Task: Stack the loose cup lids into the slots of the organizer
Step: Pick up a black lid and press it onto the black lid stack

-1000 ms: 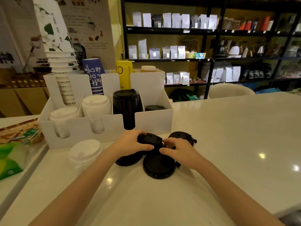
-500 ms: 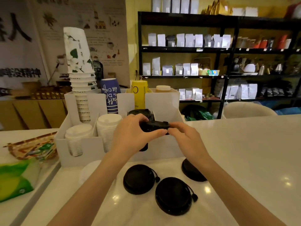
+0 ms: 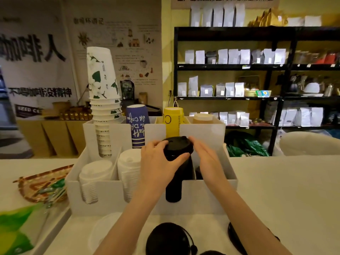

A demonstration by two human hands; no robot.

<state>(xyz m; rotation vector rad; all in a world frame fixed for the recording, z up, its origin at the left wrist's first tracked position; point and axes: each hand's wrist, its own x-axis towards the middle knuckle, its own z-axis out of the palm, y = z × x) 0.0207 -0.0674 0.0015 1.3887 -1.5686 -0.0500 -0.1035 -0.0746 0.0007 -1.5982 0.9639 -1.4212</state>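
Observation:
A white organizer (image 3: 114,203) stands on the counter with several slots. My left hand (image 3: 158,162) grips a black lid (image 3: 177,147) on top of the tall black lid stack (image 3: 173,188) in the third front slot. My right hand (image 3: 207,159) rests open-fingered against the lid's right side. Two white lid stacks (image 3: 95,173) (image 3: 128,170) fill the left front slots. Loose black lids (image 3: 169,238) (image 3: 237,238) lie on the counter below my arms, beside a loose white lid (image 3: 103,234).
Stacked paper cups (image 3: 103,100), a blue cup (image 3: 137,126) and a yellow cup (image 3: 173,124) stand in the organizer's back slots. A tray with packets (image 3: 42,188) lies left. Black shelving (image 3: 257,96) with bags fills the background.
Both hands lifted a black lid from the counter up to the organizer and set it on top of the black stack. The view tilted upward, so the loose lids sit lower in frame.

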